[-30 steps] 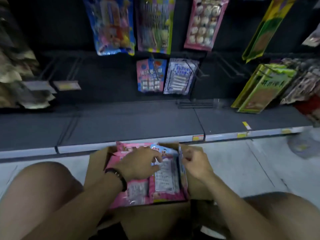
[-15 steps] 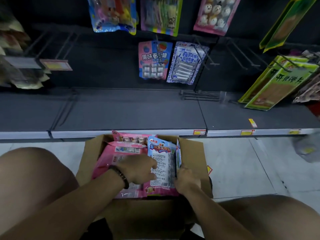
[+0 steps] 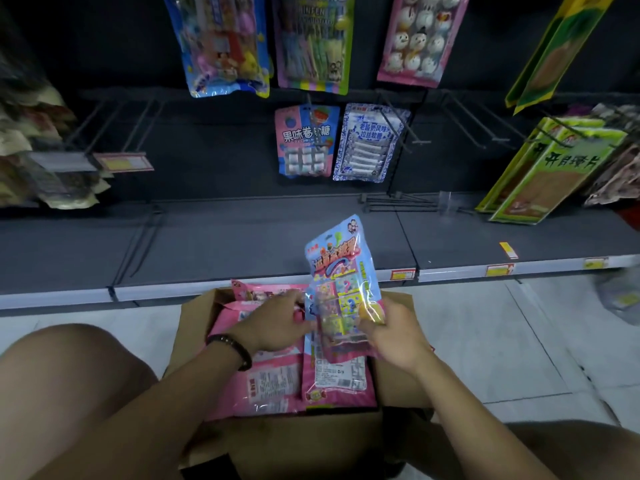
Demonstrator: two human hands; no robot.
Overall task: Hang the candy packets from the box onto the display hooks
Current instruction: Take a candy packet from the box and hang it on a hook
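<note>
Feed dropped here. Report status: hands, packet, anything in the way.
Right hand grips blue candy packet, raised above box. Left hand at its left edge, grip unclear. Bare hooks ahead, nothing seen blocking them.

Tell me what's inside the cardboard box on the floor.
The cardboard box holds pink candy packets lying flat, some label side up. The right hand holds a blue packet upright above them; the left hand is over the pink ones. Anything beneath the top layer is covered.
</note>
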